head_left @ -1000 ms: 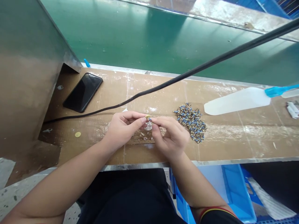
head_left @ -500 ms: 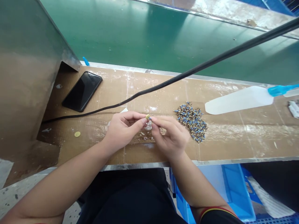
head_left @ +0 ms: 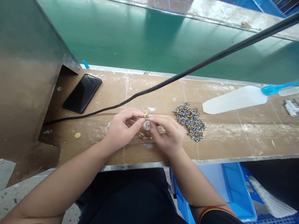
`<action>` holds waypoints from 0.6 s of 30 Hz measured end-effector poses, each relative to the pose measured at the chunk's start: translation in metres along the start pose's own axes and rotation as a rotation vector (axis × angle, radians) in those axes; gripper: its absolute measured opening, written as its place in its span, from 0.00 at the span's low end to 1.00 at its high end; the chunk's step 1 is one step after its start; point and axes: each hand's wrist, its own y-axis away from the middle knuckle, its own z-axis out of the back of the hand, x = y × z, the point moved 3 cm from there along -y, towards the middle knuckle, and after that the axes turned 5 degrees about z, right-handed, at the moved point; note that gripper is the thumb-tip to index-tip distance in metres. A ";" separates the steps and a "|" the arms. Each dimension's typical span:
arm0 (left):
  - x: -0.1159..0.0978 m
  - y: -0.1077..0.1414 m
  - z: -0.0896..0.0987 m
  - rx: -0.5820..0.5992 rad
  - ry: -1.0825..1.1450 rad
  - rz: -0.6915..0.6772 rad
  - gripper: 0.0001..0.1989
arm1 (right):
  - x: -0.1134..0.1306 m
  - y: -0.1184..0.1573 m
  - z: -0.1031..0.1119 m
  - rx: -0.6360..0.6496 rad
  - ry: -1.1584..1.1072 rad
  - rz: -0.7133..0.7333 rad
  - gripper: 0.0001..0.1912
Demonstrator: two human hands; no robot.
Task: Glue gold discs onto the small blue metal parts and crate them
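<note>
Between the thumb and fingertips of my left hand (head_left: 125, 126) is a small yellow disc (head_left: 146, 115), held on edge. My right hand (head_left: 168, 130) pinches a tiny blue-and-gold part (head_left: 148, 117) against or right beside that disc; fingertips hide most of it. Just below the fingertips a clear round piece (head_left: 146, 125) rests on the cardboard among whitish flakes. To the right of my right hand lies a pile of small blue-and-gold metal parts (head_left: 190, 121). A second yellow disc (head_left: 77, 135) lies flat on the left.
A black phone (head_left: 82, 93) lies at the left beside a metal panel (head_left: 21, 93). A black cable (head_left: 149, 89) crosses above the cardboard-covered bench (head_left: 233, 137). A white squeeze bottle (head_left: 235, 100) with blue nozzle lies at the right. A blue bin (head_left: 243, 193) stands below the bench edge.
Both hands stay together at the disc, with only slight finger shifts. More of the clear round piece shows below them. The whole view has shifted a little.
</note>
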 end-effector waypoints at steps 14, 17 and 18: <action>-0.006 0.002 -0.001 -0.055 -0.381 -0.262 0.07 | -0.001 0.001 -0.004 0.036 0.004 0.122 0.12; -0.008 0.002 0.000 -0.062 -0.387 -0.292 0.07 | 0.000 0.000 -0.003 0.047 -0.021 0.132 0.12; -0.009 0.002 0.000 -0.066 -0.395 -0.309 0.07 | 0.000 0.000 -0.003 0.047 -0.032 0.131 0.12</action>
